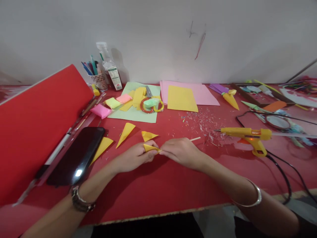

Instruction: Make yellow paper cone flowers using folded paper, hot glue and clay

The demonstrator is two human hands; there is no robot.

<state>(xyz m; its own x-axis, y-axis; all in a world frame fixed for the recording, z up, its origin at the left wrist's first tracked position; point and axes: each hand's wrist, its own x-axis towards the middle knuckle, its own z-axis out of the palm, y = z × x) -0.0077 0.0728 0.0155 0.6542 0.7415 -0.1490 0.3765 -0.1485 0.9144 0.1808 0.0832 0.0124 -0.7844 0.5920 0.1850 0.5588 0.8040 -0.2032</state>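
Note:
My left hand and my right hand meet over the red table, both pinched on a small folded yellow paper cone. A thin white stick pokes out beyond my right hand; whether the hand holds it I cannot tell. Three more yellow cones lie just beyond: one close behind my hands, one further left, one beside a black phone.
A yellow glue gun stands at the right with its black cord trailing off the table edge. A big red sheet leans at the left. Coloured papers, scissors and tape rings, a pen cup and paper scraps lie behind.

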